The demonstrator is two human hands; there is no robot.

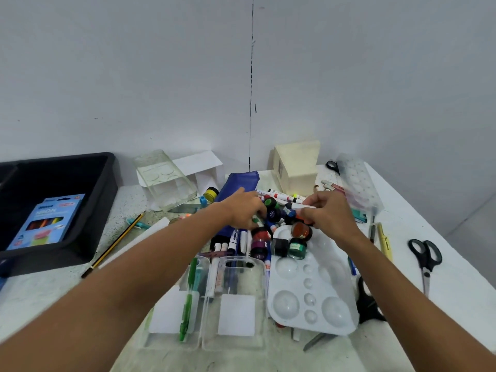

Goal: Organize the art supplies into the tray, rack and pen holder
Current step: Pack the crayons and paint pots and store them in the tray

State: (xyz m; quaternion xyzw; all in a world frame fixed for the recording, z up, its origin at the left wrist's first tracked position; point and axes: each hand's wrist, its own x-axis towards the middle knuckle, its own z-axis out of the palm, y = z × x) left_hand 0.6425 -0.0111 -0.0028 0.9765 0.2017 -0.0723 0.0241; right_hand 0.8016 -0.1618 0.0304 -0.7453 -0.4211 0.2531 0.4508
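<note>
Both my hands reach into a heap of markers and small paint jars in the middle of the table. My left hand [245, 208] curls its fingers round something in the pile next to a green-lidded jar [270, 202]; what it holds is hidden. My right hand [328, 210] pinches a white marker [302, 206] by its barrel. Red, purple, black and green jars [297, 247] sit at the top of a white paint palette [311, 291]. A black tray [53, 210] at the left holds a blue box of neon markers [44, 224].
Clear plastic pen cases [230, 304] lie in front with pens under them. A clear rack [166, 178], a cream box [298, 167] and a blue pouch [239, 183] stand behind the pile. Scissors [426, 259] lie at the right, a pencil [115, 244] at the left.
</note>
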